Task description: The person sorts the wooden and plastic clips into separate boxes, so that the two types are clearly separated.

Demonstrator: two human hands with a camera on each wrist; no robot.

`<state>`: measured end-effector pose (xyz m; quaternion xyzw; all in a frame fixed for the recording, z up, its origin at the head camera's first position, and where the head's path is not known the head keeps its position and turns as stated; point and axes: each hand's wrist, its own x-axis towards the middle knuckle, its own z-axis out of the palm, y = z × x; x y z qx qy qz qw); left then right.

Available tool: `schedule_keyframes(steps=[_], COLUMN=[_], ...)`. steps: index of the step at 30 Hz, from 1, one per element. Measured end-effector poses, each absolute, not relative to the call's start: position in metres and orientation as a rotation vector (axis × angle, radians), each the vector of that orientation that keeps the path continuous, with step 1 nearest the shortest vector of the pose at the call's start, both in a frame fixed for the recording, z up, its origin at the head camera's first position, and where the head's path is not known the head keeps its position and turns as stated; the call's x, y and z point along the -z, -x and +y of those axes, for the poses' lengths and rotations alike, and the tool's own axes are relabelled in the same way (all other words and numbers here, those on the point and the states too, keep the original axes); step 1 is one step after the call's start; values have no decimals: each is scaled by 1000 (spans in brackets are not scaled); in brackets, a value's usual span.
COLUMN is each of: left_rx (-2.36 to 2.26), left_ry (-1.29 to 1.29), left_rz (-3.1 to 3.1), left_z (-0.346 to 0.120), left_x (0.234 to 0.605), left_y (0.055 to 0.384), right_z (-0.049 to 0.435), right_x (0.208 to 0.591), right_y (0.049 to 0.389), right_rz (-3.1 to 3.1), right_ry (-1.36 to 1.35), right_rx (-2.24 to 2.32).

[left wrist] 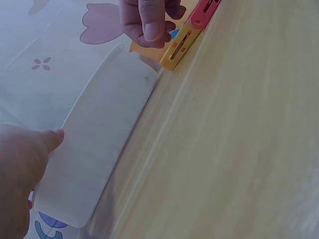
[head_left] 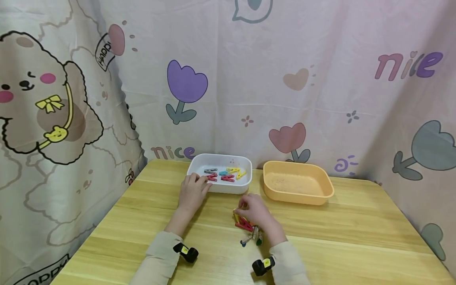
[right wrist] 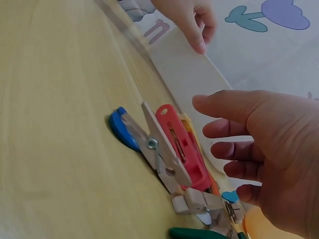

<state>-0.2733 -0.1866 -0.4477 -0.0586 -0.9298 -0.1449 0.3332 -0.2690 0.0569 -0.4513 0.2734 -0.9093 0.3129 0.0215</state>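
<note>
My left hand grips the near left rim of a white plastic bin, its thumb against the outer wall and its fingers over the edge. Inside that bin lie several clothespins, among them a red one and a yellow one. Just above a small pile on the table is my right hand, fingers parted and loosely bent, nothing between them in the right wrist view. The pile has a red plastic clothespin, a yellow one, and wooden ones, including a wooden clothespin with a blue piece.
To the right of the white bin stands a yellow-orange bin with nothing in it. Both bins are at the back of the wooden table. A printed curtain hangs behind and at both sides.
</note>
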Motion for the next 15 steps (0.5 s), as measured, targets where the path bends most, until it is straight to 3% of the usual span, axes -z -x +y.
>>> schedule_keyframes(steps=[15], left_rx=[360], left_ry=[154], left_rz=[-2439], left_z=[-188], left_x=[449], left_y=[274], right_z=[50], right_x=[452], right_y=[265], right_rz=[-2915], right_ry=[-790], right_rx=[-844])
